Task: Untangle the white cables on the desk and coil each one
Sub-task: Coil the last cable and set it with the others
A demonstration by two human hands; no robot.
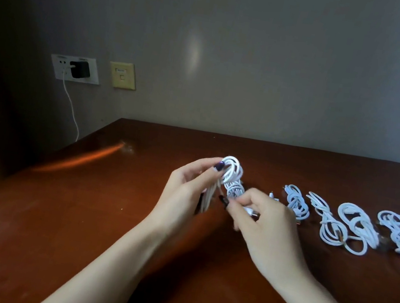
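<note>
My left hand [187, 186] is gripping a looped white cable [232, 171] above the bench [76, 209]. My right hand [270, 225] is pinching its loose end; other coiled cables [351, 226] are lying in a row to the right.

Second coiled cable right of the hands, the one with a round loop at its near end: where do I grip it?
Probably at the narrow waist of the second coiled cable, where its strands bunch together just beyond the round loop. Come straight down from above and pinch across the bundle: it lies flat on the desk, with other coils close on both sides.
</note>
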